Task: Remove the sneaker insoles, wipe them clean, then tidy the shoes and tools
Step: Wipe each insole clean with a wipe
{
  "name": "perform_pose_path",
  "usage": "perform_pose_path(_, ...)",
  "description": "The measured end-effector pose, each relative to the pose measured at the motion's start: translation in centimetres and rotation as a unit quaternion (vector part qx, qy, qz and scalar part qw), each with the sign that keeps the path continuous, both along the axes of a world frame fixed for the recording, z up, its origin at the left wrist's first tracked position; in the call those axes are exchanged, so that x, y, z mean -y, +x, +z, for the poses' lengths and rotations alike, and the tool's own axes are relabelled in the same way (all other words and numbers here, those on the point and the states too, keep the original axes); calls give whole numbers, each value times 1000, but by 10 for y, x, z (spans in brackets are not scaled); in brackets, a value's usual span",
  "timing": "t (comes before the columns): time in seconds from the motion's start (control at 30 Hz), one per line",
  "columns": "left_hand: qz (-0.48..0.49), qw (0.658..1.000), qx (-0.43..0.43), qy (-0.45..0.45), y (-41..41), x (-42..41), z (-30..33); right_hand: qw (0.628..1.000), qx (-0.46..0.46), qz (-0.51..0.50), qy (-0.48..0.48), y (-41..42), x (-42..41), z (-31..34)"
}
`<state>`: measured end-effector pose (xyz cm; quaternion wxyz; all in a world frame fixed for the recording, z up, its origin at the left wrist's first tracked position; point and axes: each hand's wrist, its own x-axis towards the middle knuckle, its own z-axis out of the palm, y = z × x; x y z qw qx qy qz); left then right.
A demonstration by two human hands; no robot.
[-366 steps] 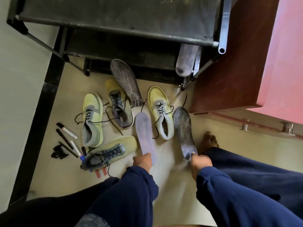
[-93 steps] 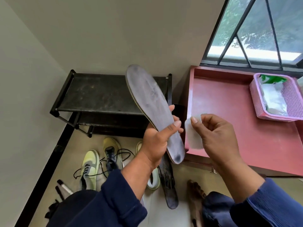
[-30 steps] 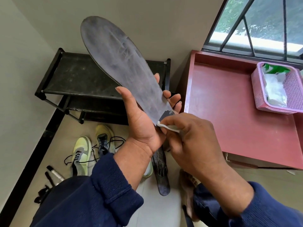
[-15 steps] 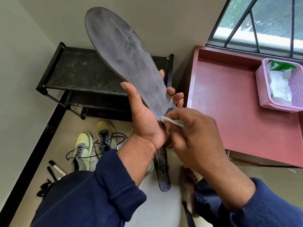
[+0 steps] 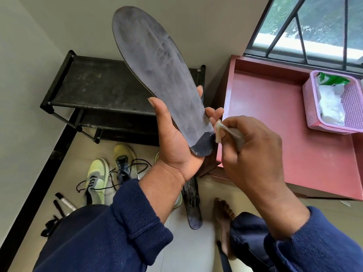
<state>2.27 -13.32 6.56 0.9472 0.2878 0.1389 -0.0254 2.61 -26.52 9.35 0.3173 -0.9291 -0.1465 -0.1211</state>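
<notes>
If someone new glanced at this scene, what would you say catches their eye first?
The large grey insole dominates, held upright at centre by the left hand; its heel end is visibly darker than the dusty rest. Just to its right, the right hand pinches a small white wipe at the insole's edge. Beyond it, a pink basket sits on the red table by the window.
</notes>
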Motion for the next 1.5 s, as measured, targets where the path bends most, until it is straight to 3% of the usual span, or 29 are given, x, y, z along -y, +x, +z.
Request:
perform_pose_path(0.27, 1, 1000, -8, -23, 1, -1, -6, 990, -86, 114, 17, -10, -7, 4)
perform_pose_path(0.4, -17, 1000, -4, -3, 3, 0, -8, 999, -17, 37, 16, 5, 6, 4)
perform_pose_path(0.47, -22, 1000, -4, 19, 3, 1, -10, 999, -14, 44, -11, 5, 5, -3)
perform_pose_path(0.7, -26, 999, -32, 26, 4, -4, -2, 966, -111, 233, 3, 7, 16, 6)
perform_pose_path(0.77, -43, 998, -32, 33, 5, -3, -3, 985, -56, 161, 28, 11, 20, 5)
perform_pose_path(0.87, -64, 995, -25, 66, 4, -1, -8, 997, -9, 81, -10, 13, 16, -3)
perform_pose_path(1.1, -20, 999, -36, -21, 6, -5, -11, 977, -92, 182, -60, 4, 10, -2)
perform_pose_path(1.2, -17, 998, -55, 0, 7, -8, -9, 964, -144, 226, -3, -5, 3, 6)
perform_pose_path(1.33, -30, 999, -35, 2, 4, -3, -7, 982, -124, 76, 117, 1, 2, 6)
perform_pose_path(1.4, -23, 999, -26, 11, 3, 0, -8, 987, -133, 24, 91, 1, -1, 4)
perform_pose_path(1.5, 1, 999, -20, 38, 1, 3, -12, 984, -158, 58, 55, -15, -12, 4)
